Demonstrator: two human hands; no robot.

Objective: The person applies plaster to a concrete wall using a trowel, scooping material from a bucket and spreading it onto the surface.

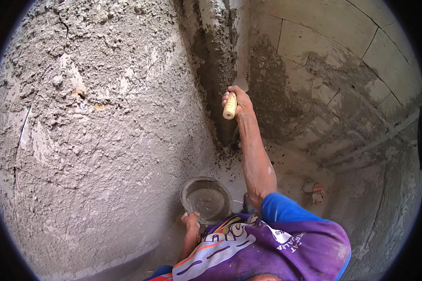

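My right hand [241, 100] is closed around the pale wooden handle of a trowel [229, 111]. Beyond my knuckles a bit of its grey blade shows, up against the wet mortar [215, 61] in the corner between two walls; the rest of the blade is hidden. Down below, the fingers of my left hand [190, 219] grip the rim of a round dark basin [186, 189]. Grey mortar [206, 199] lies inside this basin, which is close to my body, near the rough wall.
A rough, freshly coated wall [112, 136] fills the left side. To the right, a block wall [314, 42] is partly smeared with mortar. Crumbs of mortar [227, 159] lie at the foot of the corner. A small reddish printed packet [318, 194] is on the floor to the right.
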